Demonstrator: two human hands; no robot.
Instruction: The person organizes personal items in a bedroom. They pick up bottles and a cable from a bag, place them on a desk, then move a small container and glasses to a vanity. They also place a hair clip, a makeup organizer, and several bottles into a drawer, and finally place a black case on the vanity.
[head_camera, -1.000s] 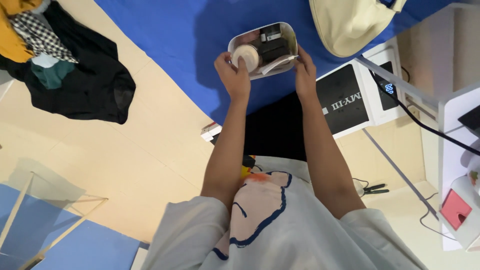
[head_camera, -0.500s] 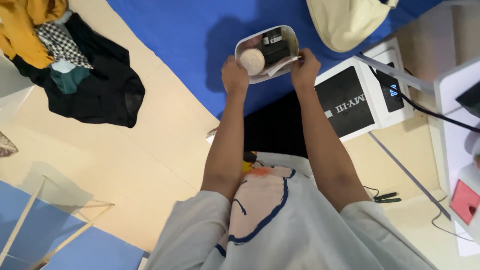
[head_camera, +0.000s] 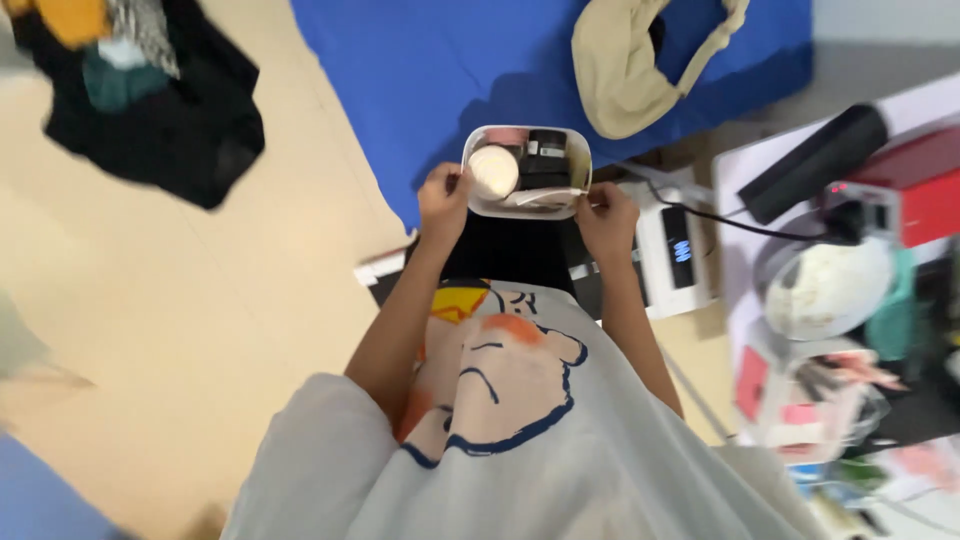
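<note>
- Holding the white tray (head_camera: 527, 205) by its two short ends, the left hand (head_camera: 443, 200) and right hand (head_camera: 606, 215) each pinch a rim with curled fingers, in the air above the edge of the blue mat (head_camera: 420, 80).
- Tilting it could roll the round cream puff (head_camera: 493, 171) against the black box (head_camera: 546, 160) or over the rim.
- Slipping at either pinch would likely drop the tray onto the floor (head_camera: 200, 300) or the white scale (head_camera: 675, 250) just beside the right hand.
</note>
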